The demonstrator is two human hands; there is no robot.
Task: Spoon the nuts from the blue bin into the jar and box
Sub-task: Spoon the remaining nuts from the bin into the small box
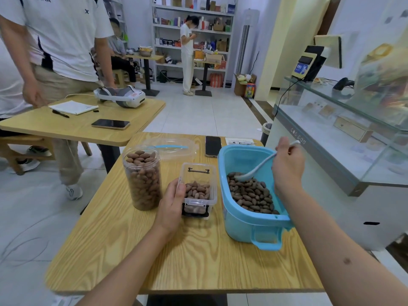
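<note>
My right hand grips a white spoon by its handle, bowl down among the nuts in the blue bin, which sits directly under and in front of that hand. My left hand holds the near left side of the small clear box, thumb curled at its rim (box partly filled with nuts). The jar, nearly full, stands just left of my left hand, lid off. Beyond both hands on the surface: a clear lid and a dark phone, between the two hands' lines.
</note>
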